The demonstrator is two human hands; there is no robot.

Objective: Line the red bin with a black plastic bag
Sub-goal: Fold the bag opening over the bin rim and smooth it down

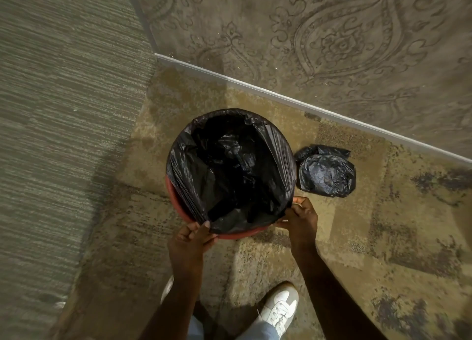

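Observation:
The round red bin (176, 199) stands on the carpet in a corner, seen from above. A black plastic bag (229, 166) hangs inside it, its edge folded over the far, left and right rim; red rim shows at the near left and near side. My left hand (192, 237) pinches the bag's edge at the near rim. My right hand (300, 219) grips the bag's edge at the near-right rim.
A second, bundled black bag (327, 173) lies on the carpet just right of the bin. Patterned walls meet behind the bin, with a white baseboard (281, 94) along the right wall. My white shoe (279, 306) is below the bin.

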